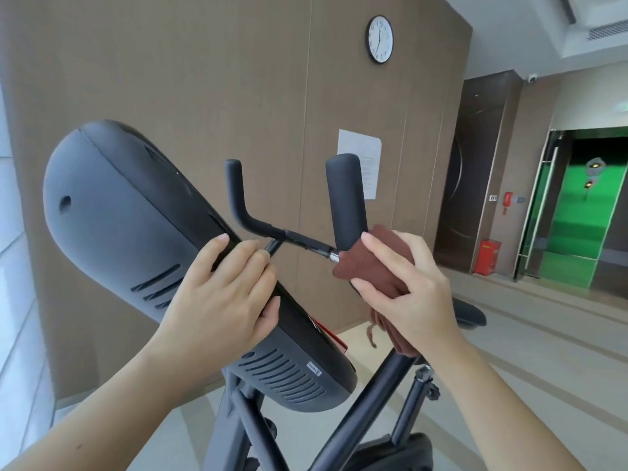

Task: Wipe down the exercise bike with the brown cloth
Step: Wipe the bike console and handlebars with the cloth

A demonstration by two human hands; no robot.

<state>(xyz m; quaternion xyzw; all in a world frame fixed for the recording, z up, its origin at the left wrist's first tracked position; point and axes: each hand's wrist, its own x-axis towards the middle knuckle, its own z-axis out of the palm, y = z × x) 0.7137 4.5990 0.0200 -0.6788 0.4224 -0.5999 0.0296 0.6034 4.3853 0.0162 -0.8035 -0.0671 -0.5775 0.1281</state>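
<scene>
Head view: brown cloth (370, 263) bunched, seemingly wrapped round handlebar (346, 202); right hand (407, 283) clamps it, left hand (224, 287) grips bike housing (136, 226).

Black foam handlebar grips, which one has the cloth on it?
The thicker, nearer grip; the brown cloth wraps its base, while the thinner grip stands bare.

The exercise bike (136, 215) had a matt dark grey plastic housing, smooth apart from slotted vents. Its handlebar (345, 198) above the right grip (404, 287) was covered in matt black foam-like padding, with a small bright metal collar (334, 257) just left of that grip. The brown cloth (360, 266) looked soft and napped. The frame tubes (360, 413) below were satin black metal.
</scene>
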